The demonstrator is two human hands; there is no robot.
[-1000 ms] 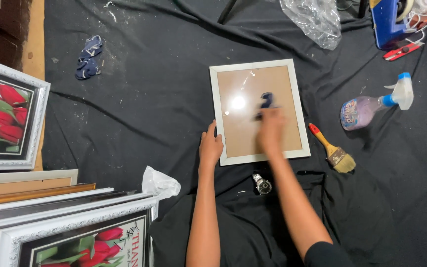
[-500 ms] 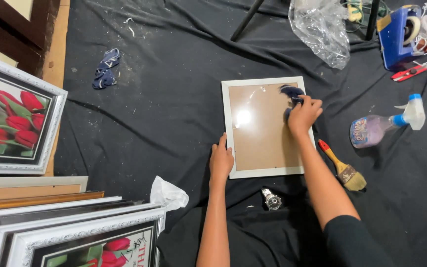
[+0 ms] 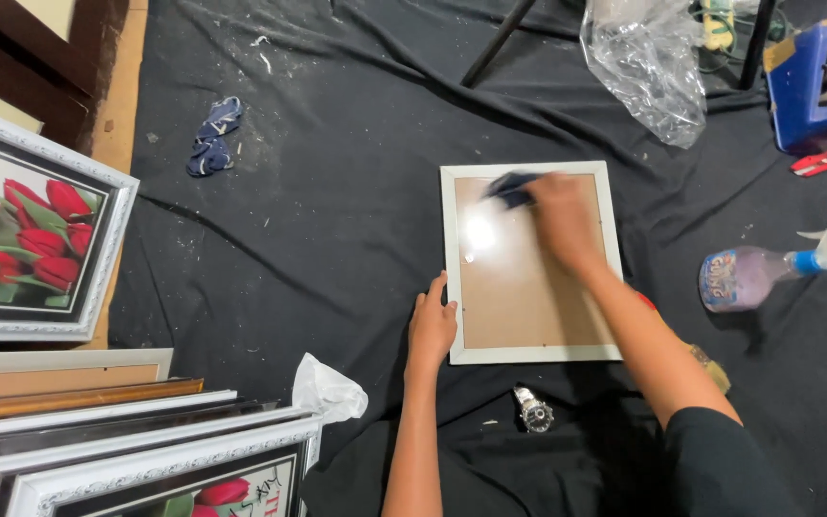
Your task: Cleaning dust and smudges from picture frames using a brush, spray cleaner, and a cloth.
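Note:
A white picture frame with a glass front over a brown backing lies flat on black cloth. My left hand rests on the frame's lower left edge, fingers flat, holding it down. My right hand presses a dark blue rag onto the glass near the top of the frame; the hand is blurred with motion. A bright light reflection shows on the glass at left of centre.
A spray bottle lies at right, with a paintbrush partly hidden under my right arm. A wristwatch, crumpled white tissue, another blue rag, clear plastic bag, blue tape dispenser, and stacked framed tulip pictures surround the spot.
My right hand has swept the rag from the glass's middle to the upper right corner, then leftward along the top. The left hand stays on the frame's lower left edge.

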